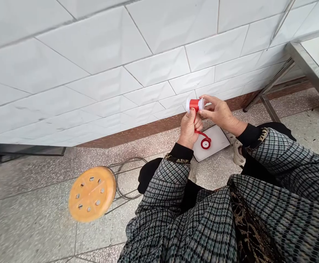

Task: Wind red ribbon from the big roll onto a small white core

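Note:
A spool of red ribbon (195, 104) with white ends is held up in front of the white tiled wall. My right hand (220, 114) grips the spool's right end with its fingers closed. My left hand (189, 128) is closed on the loose red ribbon (200, 133) just below the spool. The ribbon's free end hangs down and curls into a small loop (205, 144) over a white board (215, 140) that lies on the floor below both hands.
A round orange stool (92, 193) with a wire frame stands on the speckled floor at lower left. A metal table (307, 64) with slanted legs stands at upper right. The tiled wall (107, 65) fills the top, with a brown skirting strip along its base.

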The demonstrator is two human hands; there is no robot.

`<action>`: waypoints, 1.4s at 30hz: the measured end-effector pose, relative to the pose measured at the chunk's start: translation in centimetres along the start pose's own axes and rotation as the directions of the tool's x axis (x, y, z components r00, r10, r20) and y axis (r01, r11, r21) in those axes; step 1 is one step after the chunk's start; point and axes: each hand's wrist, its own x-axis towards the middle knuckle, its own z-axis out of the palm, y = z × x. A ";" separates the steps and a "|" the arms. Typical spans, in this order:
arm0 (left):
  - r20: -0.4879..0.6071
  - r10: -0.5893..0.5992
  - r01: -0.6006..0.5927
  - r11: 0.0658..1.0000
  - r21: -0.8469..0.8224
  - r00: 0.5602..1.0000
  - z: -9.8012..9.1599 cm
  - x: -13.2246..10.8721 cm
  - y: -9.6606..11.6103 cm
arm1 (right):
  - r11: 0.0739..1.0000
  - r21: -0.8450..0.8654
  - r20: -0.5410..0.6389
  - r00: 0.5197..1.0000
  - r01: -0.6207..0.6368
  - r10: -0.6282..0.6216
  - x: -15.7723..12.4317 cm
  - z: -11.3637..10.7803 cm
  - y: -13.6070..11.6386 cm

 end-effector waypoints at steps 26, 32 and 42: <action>0.018 0.067 -0.070 0.957 0.282 0.998 -1.0 0.0 -1.1 | 0.729 0.522 0.163 0.891 -0.442 0.423 0.7 -0.4 -1.9; -0.006 0.020 -0.018 0.970 0.243 1.000 -0.9 -0.1 -1.2 | 0.655 0.543 0.219 0.842 -0.525 0.493 0.8 -0.3 -1.8; 0.031 -0.002 -0.002 0.993 0.117 1.000 -1.2 -0.1 -1.1 | 0.587 0.553 0.318 0.800 -0.592 0.508 0.8 -0.5 -1.3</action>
